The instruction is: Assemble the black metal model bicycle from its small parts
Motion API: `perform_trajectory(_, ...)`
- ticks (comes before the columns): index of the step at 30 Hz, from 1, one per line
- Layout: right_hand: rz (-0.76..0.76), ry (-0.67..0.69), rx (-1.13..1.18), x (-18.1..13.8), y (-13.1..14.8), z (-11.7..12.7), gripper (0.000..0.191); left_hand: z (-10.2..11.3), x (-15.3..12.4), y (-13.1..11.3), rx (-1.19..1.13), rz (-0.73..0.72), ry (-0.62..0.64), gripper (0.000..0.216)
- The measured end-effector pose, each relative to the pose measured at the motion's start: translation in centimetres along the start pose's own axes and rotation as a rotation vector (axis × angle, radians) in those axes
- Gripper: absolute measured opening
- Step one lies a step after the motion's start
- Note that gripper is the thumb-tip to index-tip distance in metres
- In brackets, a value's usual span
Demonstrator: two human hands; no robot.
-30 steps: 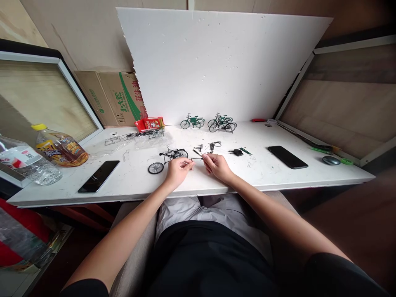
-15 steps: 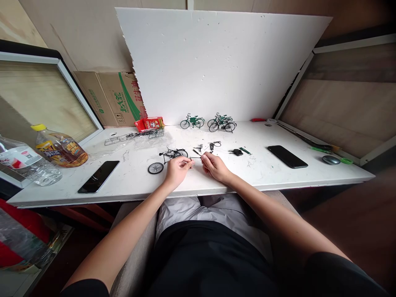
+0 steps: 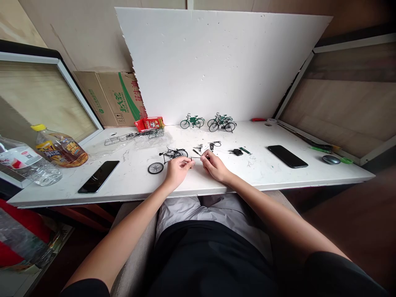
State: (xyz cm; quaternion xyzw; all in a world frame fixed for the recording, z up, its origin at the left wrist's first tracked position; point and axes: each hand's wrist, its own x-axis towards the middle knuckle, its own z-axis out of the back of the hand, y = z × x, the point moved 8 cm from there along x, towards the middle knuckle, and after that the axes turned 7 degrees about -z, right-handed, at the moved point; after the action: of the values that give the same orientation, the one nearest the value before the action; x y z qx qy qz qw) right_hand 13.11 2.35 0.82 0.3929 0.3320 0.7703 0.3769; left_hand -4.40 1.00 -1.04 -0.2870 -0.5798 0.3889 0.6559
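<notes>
Left hand: the left hand is curled, with thumb and forefinger pinched on the near end of a thin black rod.
Right hand: the right hand is pinched on the rod's other end, so the piece is held level between both hands, just above the white table.
Work in hand: a black miniature bicycle is seen just behind the left hand, only partly built; one wheel appears fitted.
Left undone: a loose wheel lies flat beside the black model, apart from it, and small metal parts are scattered beyond the right hand.
Done: three green miniature bicycles are stood upright at the back of the table, judged complete.
Stock: wire frame pieces are laid out at the back left.
Overall: the black model is judged well short of finished.
</notes>
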Motion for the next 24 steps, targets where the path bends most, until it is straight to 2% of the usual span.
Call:
perform_trajectory(6, 0.001, -0.03, -0.022, 0.3, -0.3, 0.2, 0.047, -0.2, -0.1, 0.1, 0.051, -0.044, 0.025, 0.02)
perform_trajectory(13, -0.082, 0.029, 0.025, 0.4, -1.1, -0.2, 0.06, -0.4, -0.2, -0.2, 0.097, -0.088, 0.048, 0.021)
perform_trajectory(15, -0.102, 0.039, 0.05, 0.3, -1.2, -0.3, 0.059, -0.4, -0.2, -0.2, 0.092, -0.085, 0.051, 0.021)
perform_trajectory(20, -0.081, 0.05, 0.095, 0.0, -0.9, -0.4, 0.038, -0.2, -0.1, -0.3, 0.069, -0.052, 0.032, 0.018)
perform_trajectory(24, -0.044, 0.033, 0.04, 0.0, -0.4, -0.2, 0.039, -0.2, -0.1, -0.2, 0.055, -0.039, 0.027, 0.019)
